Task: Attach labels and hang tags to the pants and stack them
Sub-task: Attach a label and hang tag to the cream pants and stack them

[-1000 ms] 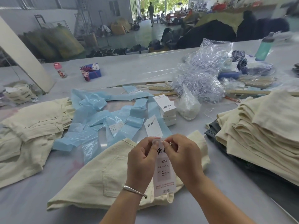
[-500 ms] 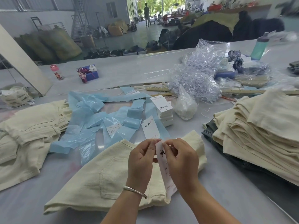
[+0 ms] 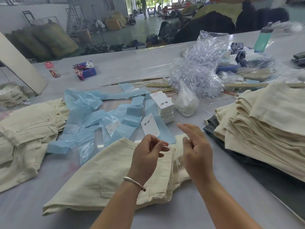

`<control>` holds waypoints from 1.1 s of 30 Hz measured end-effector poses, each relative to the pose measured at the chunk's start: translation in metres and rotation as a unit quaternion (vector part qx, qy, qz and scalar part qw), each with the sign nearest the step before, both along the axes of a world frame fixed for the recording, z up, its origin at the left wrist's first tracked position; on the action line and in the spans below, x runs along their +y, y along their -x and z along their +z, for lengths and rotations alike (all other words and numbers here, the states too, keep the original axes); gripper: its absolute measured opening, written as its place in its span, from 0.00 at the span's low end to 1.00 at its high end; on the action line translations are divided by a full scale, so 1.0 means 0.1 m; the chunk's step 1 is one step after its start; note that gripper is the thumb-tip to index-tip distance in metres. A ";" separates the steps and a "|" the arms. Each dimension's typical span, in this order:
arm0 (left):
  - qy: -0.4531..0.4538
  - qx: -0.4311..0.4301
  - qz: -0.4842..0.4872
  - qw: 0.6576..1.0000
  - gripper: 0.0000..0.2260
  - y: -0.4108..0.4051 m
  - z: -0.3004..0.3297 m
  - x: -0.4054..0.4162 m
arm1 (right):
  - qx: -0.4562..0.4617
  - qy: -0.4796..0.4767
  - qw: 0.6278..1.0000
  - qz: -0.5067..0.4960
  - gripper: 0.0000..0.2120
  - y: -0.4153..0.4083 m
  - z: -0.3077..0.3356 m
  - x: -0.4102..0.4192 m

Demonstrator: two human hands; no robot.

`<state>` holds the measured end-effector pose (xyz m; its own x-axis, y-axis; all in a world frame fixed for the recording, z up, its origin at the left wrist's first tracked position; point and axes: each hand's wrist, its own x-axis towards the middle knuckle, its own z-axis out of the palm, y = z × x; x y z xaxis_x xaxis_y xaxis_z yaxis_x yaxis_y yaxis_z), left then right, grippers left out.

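Your left hand (image 3: 146, 152) pinches the thin string (image 3: 167, 147) over the pants (image 3: 102, 176) at 6 o'clock on the bench (image 3: 206, 210); your right hand (image 3: 196, 146) is spread and holds nothing. The string is light and limp, so I think you should hold it near the end. Tags (image 3: 163, 104) lie at 12 o'clock, the stack (image 3: 267, 116) at 3.
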<state>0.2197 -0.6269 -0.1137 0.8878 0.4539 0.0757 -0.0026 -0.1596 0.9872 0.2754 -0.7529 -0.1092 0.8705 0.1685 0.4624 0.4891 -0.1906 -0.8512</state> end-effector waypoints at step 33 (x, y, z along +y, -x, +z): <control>-0.286 0.226 -0.139 0.921 0.13 -0.92 -0.96 0.62 | -0.085 0.258 0.961 -0.052 0.02 -0.84 -0.12 0.34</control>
